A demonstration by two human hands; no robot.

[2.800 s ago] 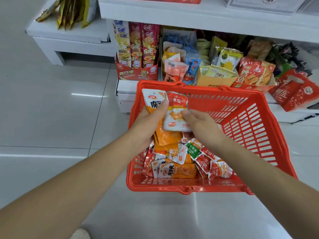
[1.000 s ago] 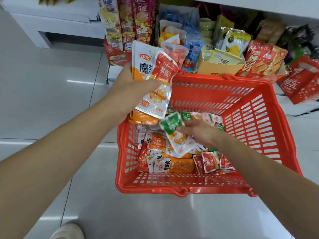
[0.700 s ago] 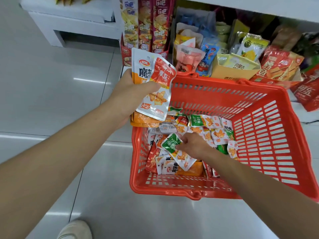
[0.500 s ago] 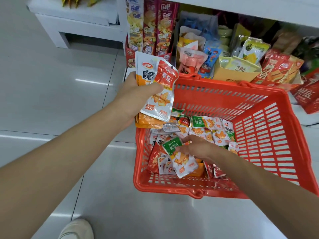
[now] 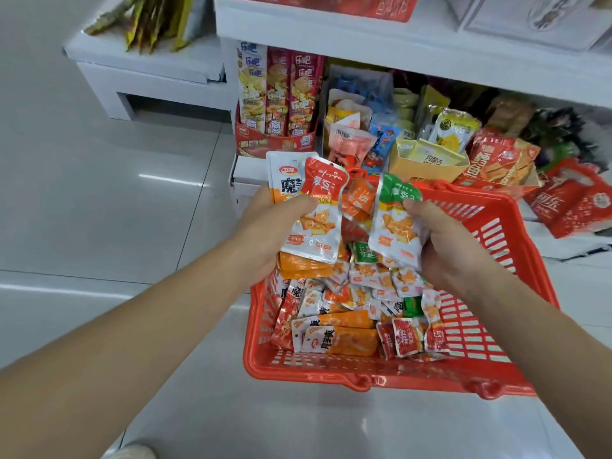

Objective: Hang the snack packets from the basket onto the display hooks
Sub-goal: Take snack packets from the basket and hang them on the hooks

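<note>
- The red basket [image 5: 331, 372] sits on the floor [image 5: 99, 200] before the shelf [image 5: 364, 38], its loose snack packets [image 5: 347, 329] heaped within easy reach.
- The left grip [image 5: 275, 226] clasps a fanned stack, red-topped packet [image 5: 319, 223] in front, probably to gather several per trip.
- The right grip [image 5: 447, 250] pinches a green-topped packet [image 5: 394, 223] above the basket.

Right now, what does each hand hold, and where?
Left hand grips stacked packets, red-topped one in front, across their middle. Right hand holds a green-topped packet by its right edge.

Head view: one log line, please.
left hand grips red-orange foil packets | right hand grips green-topped foil packet | over red plastic basket
</note>
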